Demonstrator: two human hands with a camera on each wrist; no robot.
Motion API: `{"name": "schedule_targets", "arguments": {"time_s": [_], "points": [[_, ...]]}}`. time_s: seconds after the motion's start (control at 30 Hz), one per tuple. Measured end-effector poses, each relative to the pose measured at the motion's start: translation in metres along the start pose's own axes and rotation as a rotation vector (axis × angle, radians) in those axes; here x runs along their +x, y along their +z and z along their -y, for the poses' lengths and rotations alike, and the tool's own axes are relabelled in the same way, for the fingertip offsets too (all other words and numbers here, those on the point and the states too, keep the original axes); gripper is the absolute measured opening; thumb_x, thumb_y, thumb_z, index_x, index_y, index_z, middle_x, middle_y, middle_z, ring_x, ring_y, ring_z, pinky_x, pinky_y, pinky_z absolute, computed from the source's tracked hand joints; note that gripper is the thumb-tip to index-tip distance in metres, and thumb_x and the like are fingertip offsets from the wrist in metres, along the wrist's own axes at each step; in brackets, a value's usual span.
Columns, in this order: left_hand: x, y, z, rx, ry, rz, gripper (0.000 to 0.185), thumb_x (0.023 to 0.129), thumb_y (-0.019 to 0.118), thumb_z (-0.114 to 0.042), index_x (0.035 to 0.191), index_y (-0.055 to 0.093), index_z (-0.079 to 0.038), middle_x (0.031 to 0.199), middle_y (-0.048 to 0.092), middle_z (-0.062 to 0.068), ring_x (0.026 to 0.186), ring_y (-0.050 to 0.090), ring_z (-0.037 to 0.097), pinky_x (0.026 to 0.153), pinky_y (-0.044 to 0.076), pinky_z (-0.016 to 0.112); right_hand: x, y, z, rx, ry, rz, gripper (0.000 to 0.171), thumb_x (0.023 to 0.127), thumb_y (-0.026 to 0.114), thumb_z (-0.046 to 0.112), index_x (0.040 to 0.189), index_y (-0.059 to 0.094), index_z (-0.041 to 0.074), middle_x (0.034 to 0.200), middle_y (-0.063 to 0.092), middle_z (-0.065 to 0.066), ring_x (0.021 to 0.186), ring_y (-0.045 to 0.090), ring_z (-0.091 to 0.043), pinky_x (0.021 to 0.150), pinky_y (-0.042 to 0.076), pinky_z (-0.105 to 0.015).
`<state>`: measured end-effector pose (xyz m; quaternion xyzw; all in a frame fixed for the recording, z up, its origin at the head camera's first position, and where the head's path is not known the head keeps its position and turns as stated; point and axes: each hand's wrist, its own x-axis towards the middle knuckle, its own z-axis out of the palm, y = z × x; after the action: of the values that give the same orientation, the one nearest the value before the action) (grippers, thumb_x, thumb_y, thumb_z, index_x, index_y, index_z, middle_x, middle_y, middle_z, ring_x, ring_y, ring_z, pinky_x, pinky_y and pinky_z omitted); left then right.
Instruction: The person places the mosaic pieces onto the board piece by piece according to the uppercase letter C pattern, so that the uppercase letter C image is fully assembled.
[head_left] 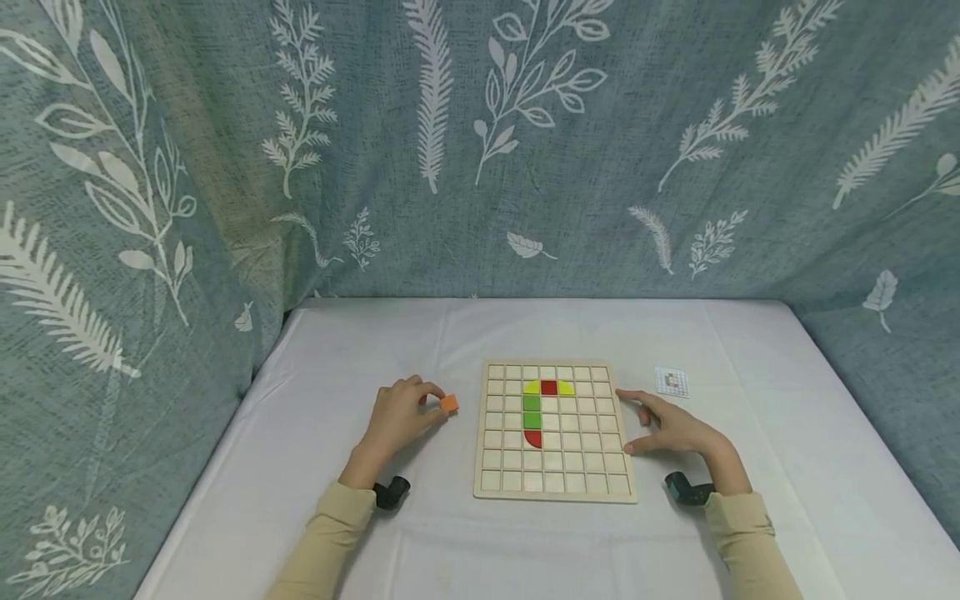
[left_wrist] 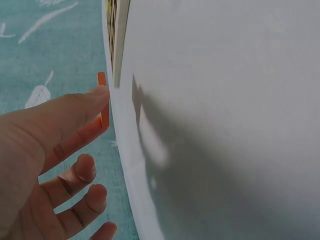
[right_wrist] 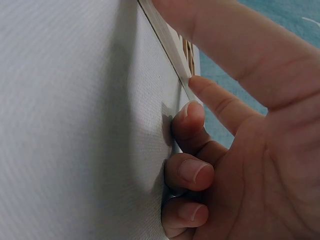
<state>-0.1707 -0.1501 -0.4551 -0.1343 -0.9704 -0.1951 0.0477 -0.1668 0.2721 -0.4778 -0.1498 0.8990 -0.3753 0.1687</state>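
Note:
In the head view, my left hand (head_left: 399, 411) pinches an orange square tile (head_left: 448, 404) between thumb and index finger, left of a wooden grid board (head_left: 555, 498). The left wrist view shows that tile (left_wrist: 105, 117) edge-on and thin, above the white cloth. My right hand (head_left: 671, 427) touches the board's right edge with the tips of its thumb and index finger; the other fingers bend in and rest on the cloth. Set in the board's cells are a red square tile (head_left: 549, 387), two yellow rounded tiles (head_left: 532, 387), two green square tiles (head_left: 532, 402) and a red quarter-round tile (head_left: 533, 438).
A small card with a printed grid pattern (head_left: 672, 382) lies right of the board, beyond my right hand. White cloth (head_left: 450, 542) covers the table. A blue-green leaf-patterned curtain (head_left: 480, 233) stands behind it and along both sides.

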Motion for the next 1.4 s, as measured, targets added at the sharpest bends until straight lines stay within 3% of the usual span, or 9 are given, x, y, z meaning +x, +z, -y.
{"name": "schedule_targets", "arguments": {"time_s": [1.07,1.4], "points": [[0.003,0.024,-0.052,-0.064,0.16,0.022,0.023,0.075,0.076,-0.034,0.093,0.072,-0.019,0.069,0.051,-0.003,0.064,0.039,0.009,0.072,0.036,0.039,-0.001,0.002,0.002,-0.021,0.006,-0.005,0.091,0.065,0.083,0.032,0.14,0.038,0.008,0.084,0.037,-0.005,0.072,0.032,-0.017,0.062,0.028,-0.026],[0.006,0.032,-0.066,-0.083,0.226,0.054,0.022,0.077,0.074,-0.032,0.094,0.071,-0.018,0.082,0.06,-0.002,0.072,0.049,0.013,0.077,0.039,0.043,0.0,0.001,0.002,-0.013,0.008,-0.003,0.09,0.065,0.083,0.031,0.14,0.038,0.007,0.085,0.038,-0.005,0.072,0.032,-0.017,0.062,0.028,-0.027]]}}
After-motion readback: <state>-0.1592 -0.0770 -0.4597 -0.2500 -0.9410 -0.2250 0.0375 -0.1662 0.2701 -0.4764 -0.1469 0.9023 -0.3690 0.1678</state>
